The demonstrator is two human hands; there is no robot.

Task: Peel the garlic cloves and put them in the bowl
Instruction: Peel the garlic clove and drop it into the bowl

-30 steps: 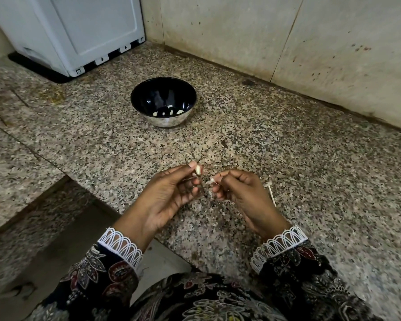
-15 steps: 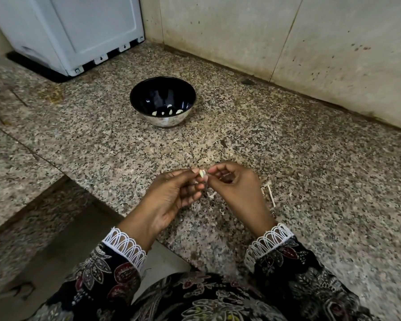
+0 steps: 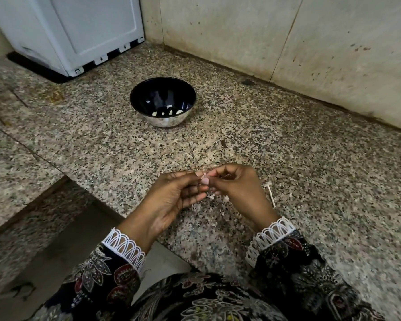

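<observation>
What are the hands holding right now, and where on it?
A small garlic clove, pinched between the fingertips of the left hand and the right hand. Fingers hide most of it, so the exact part gripped cannot be told.

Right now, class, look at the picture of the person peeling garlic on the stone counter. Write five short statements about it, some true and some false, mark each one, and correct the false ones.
1. The bowl already holds some peeled cloves. True.
2. The bowl stands between the two hands. False: it stands farther back on the counter, apart from them.
3. The left hand and the right hand meet at their fingers around a small clove. True.
4. The right hand lies flat and open on the counter. False: its fingers are curled, pinching at the clove.
5. A thin pale stalk lies on the counter beside the right hand. True.
</observation>
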